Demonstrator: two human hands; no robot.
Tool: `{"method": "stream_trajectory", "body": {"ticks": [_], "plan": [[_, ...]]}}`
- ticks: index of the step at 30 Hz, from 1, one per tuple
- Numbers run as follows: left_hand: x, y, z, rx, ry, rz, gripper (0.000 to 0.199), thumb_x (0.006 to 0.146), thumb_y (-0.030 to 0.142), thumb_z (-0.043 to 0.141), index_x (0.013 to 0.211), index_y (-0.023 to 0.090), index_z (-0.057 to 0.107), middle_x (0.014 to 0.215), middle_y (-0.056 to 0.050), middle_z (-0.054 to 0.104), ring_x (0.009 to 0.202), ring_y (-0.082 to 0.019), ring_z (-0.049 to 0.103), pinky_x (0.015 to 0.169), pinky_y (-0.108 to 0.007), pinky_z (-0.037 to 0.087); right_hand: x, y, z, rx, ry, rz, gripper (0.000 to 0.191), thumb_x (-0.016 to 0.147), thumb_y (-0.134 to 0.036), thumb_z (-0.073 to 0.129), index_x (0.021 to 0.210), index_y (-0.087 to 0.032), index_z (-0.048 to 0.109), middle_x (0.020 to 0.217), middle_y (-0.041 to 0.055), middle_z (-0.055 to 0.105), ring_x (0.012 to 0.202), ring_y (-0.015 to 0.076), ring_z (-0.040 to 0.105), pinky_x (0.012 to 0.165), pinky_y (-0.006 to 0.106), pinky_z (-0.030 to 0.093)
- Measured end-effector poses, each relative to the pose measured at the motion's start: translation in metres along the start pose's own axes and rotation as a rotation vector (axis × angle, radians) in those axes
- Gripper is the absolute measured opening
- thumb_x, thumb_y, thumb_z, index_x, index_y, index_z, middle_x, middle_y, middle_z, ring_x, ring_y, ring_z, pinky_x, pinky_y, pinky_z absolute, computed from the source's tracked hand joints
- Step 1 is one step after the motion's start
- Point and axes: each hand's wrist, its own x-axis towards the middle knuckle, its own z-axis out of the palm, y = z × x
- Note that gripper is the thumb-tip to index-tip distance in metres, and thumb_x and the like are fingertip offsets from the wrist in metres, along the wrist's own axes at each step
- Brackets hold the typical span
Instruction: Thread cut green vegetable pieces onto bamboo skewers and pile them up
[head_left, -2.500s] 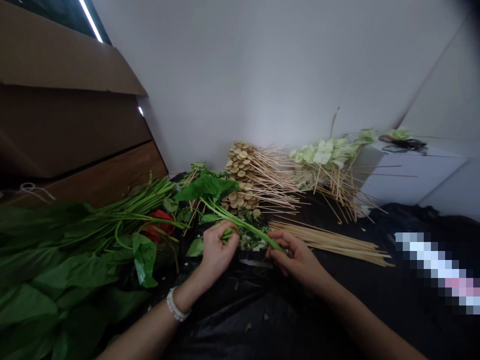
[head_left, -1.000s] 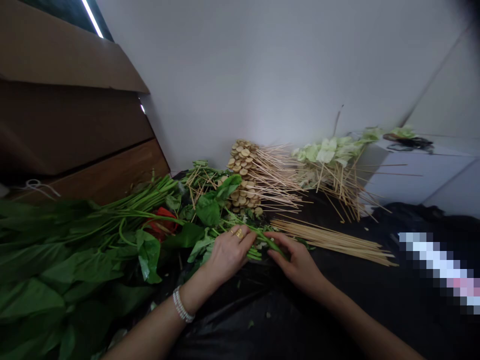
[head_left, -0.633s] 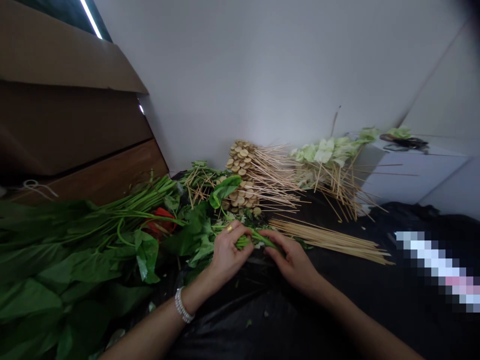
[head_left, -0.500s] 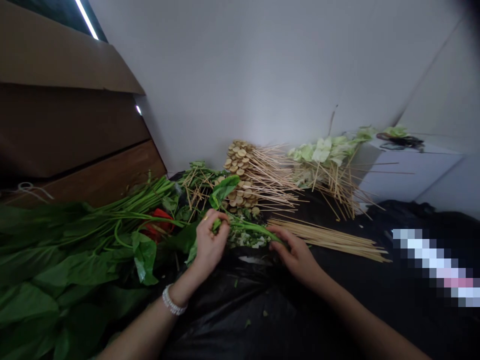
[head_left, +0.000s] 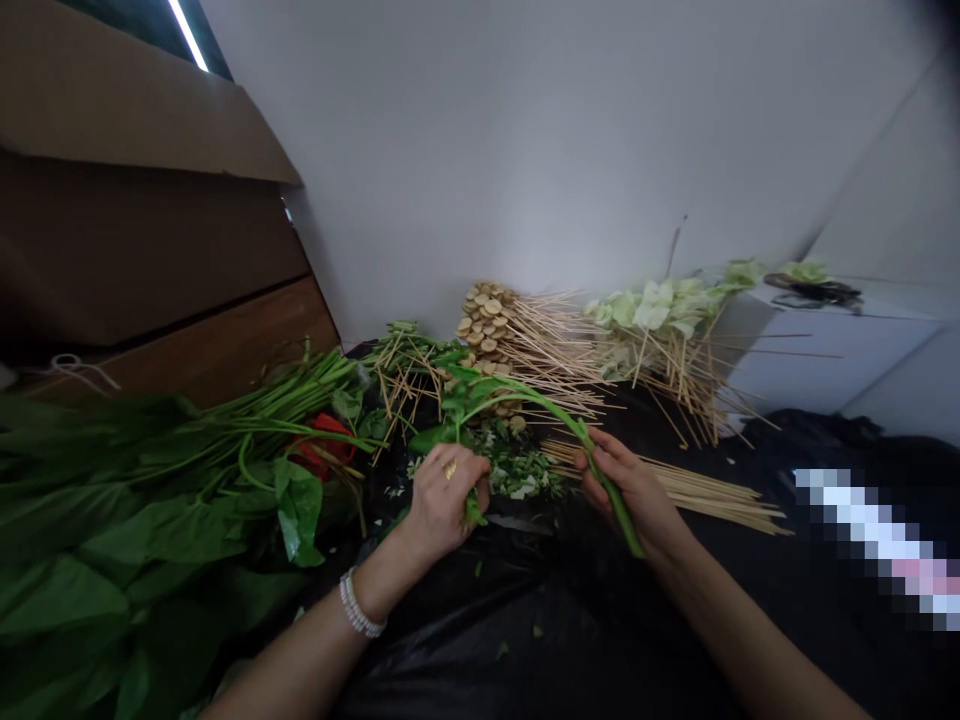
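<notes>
A long green leafy stalk [head_left: 559,408] arches between my two hands. My right hand [head_left: 634,488] is closed around its thick end, which sticks out below the fingers. My left hand [head_left: 450,497], with a ring and a beaded bracelet, is closed on leafy greens [head_left: 475,508] whose tips show under the fingers. Whether these greens still join the stalk I cannot tell. Beyond my hands lies a pile of chopped greens [head_left: 521,470]. To the left rests a heap of large-leaved stalks [head_left: 172,530], with a red tie [head_left: 322,450] among them.
Skewered round slices [head_left: 487,325] are stacked against the wall, beside skewers of green stems [head_left: 405,350]. Skewered pale leaves [head_left: 652,305] lie at the right. Bare wooden sticks [head_left: 720,495] rest on the black plastic sheet [head_left: 465,630]. A cardboard box [head_left: 142,240] stands at left.
My right hand has moved right, and the stalk now arches higher with its thick end exposed. My left hand has shifted slightly right and down. The view has turned a little.
</notes>
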Motion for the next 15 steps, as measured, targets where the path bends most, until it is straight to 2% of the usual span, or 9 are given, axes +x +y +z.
{"method": "stream_trajectory", "body": {"ticks": [2,5,10,13,15], "plan": [[-0.001,0.000,0.001,-0.015,-0.054,0.078,0.016,0.080,0.009,0.046,0.090,0.019,0.051,0.064,-0.001,0.054,0.059,-0.015,0.052,0.059,-0.028,0.039,0.002,-0.002,-0.002,0.019,-0.008,-0.005,0.041,0.074,-0.040,0.068,0.109,-0.025,0.053,0.075,-0.0030,0.058,0.039,0.0043,0.035,0.035,0.019,0.025],[-0.003,0.000,0.002,-0.017,-0.092,0.116,0.013,0.081,0.011,0.047,0.091,0.018,0.051,0.063,-0.001,0.054,0.058,-0.015,0.052,0.058,-0.028,0.039,0.000,-0.015,-0.006,0.014,-0.013,-0.071,0.035,0.077,-0.038,0.066,0.109,-0.027,0.055,0.076,-0.0034,0.057,0.039,0.0037,0.031,0.036,0.020,0.024],[-0.002,-0.005,-0.002,0.023,-0.043,0.068,0.010,0.080,0.012,0.049,0.088,0.018,0.053,0.064,-0.002,0.056,0.062,-0.016,0.054,0.061,-0.028,0.041,-0.003,-0.041,-0.017,0.064,0.033,-0.161,0.016,0.079,-0.031,0.062,0.094,-0.028,0.059,0.076,-0.0031,0.051,0.042,0.0055,0.018,0.036,0.022,0.019],[-0.001,-0.007,-0.003,0.044,-0.016,0.024,0.010,0.081,0.011,0.052,0.087,0.018,0.053,0.067,-0.002,0.058,0.065,-0.016,0.056,0.064,-0.029,0.043,-0.002,-0.041,-0.018,0.097,0.051,-0.177,0.014,0.079,-0.030,0.062,0.092,-0.028,0.058,0.078,-0.0036,0.052,0.043,0.0054,0.019,0.037,0.021,0.020],[-0.001,-0.006,-0.001,0.052,-0.014,0.001,0.011,0.081,0.012,0.055,0.090,0.018,0.054,0.070,-0.003,0.060,0.066,-0.016,0.057,0.065,-0.028,0.045,-0.002,-0.034,-0.014,0.069,0.023,-0.123,0.019,0.080,-0.033,0.062,0.098,-0.028,0.057,0.074,-0.0046,0.053,0.040,0.0044,0.022,0.036,0.021,0.019]]}}
